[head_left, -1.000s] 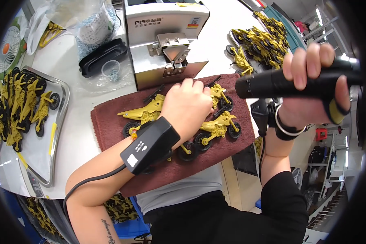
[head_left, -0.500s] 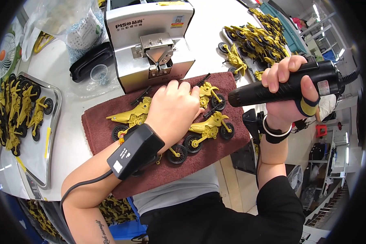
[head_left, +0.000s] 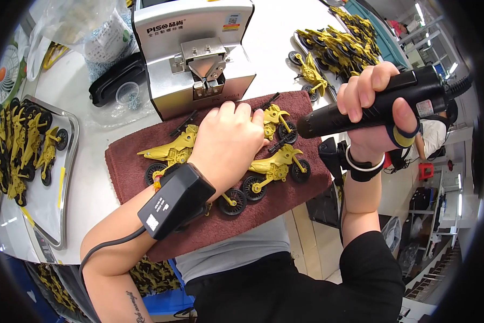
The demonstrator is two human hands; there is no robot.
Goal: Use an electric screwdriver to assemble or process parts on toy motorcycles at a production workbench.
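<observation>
My left hand (head_left: pixel 225 134) bends its fingers down over a yellow toy motorcycle (head_left: pixel 274 115), whose front end shows past the knuckles; the fingertips are hidden. Nearer me, another yellow toy motorcycle (head_left: pixel 274 166) with black wheels lies beside my thumb. To the left of the hand is a further one (head_left: pixel 173 148), partly covered by the wrist. A black spoked wheel (head_left: pixel 232 202) shows below the hand. All rest on a brown towel (head_left: pixel 129 161). My right hand (head_left: pixel 373 99) wraps round a black corded electric screwdriver (head_left: pixel 333 118), held raised and roughly level, its tip end pointing left.
A silver screw feeder (head_left: pixel 204 70) stands behind the towel. Metal trays at left (head_left: pixel 64 188) and far right hold piled toy motorcycles (head_left: pixel 338 48). A small clear cup (head_left: pixel 127 96) and a black case (head_left: pixel 118 81) sit beside the feeder. A cable trails from my left wrist's black device (head_left: pixel 176 202).
The view has shifted slightly. The screwdriver has tilted a little, its corded end now higher. My left hand stays over the toy motorcycle.
</observation>
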